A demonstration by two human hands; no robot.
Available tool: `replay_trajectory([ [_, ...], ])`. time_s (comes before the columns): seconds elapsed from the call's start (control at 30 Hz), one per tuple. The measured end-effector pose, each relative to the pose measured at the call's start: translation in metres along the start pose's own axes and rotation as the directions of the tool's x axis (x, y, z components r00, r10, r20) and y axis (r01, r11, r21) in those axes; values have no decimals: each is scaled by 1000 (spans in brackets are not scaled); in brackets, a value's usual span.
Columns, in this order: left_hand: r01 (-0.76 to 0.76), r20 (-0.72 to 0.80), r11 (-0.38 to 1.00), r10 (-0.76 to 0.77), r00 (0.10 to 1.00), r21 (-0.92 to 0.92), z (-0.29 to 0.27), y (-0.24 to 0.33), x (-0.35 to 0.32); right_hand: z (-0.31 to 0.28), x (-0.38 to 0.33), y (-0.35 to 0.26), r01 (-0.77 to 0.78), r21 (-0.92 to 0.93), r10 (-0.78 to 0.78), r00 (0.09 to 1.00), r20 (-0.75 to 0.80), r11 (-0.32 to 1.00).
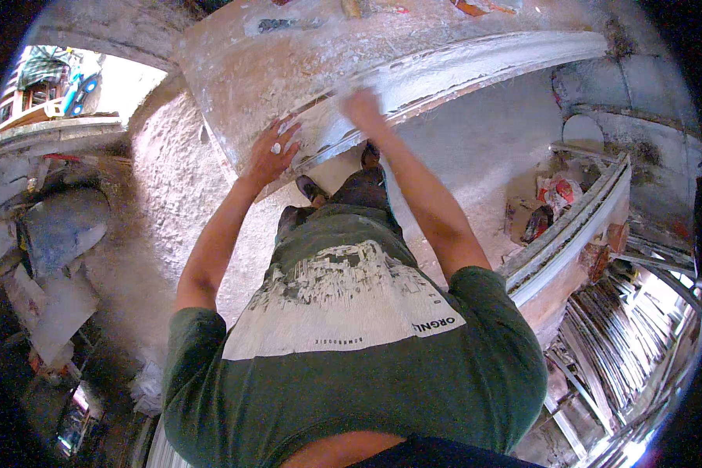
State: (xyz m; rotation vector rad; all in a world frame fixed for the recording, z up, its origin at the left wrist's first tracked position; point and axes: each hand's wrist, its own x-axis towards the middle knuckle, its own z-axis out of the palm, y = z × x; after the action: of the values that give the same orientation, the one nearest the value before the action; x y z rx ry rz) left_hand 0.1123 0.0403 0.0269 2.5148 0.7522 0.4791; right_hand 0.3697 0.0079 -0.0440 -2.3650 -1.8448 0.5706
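A long white moulding strip (476,69), plaster by its look, lies along the near edge of a dusty, stained worktable (234,74). My left hand (271,154) rests at the near left edge of the table with its fingers spread. A small white spot or ring shows on one of its fingers. Over the strip's left part is my right hand (363,109), smeared by motion. Its fingers cannot be made out, nor whether they hold anything.
On the table's far side lie a dark flat tool (288,25) and an orange-brown piece (483,8). To the right stands a long moulding-edged board (573,226), with a red and white bag (558,191) behind it. Many thin strips (616,343) are stacked at the lower right.
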Motion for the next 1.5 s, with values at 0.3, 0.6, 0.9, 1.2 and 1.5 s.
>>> replay_trajectory([
  [0.3,-70,574,995,96,813,-68,-7,-6,57,-43,2,1,-46,94,32,989,144,995],
  [0.6,-58,587,987,138,798,-153,56,21,145,-132,15,179,-369,233,396,915,-78,900],
  [0.9,-191,545,965,259,797,-178,156,90,268,-55,52,248,-349,7,341,909,-239,937],
  [1.2,-341,555,915,402,728,-215,120,55,201,-98,56,223,-484,-112,456,866,-207,868],
  [1.5,-148,724,988,126,678,-34,-6,0,47,-60,-42,-29,-128,-52,132,987,96,990],
])
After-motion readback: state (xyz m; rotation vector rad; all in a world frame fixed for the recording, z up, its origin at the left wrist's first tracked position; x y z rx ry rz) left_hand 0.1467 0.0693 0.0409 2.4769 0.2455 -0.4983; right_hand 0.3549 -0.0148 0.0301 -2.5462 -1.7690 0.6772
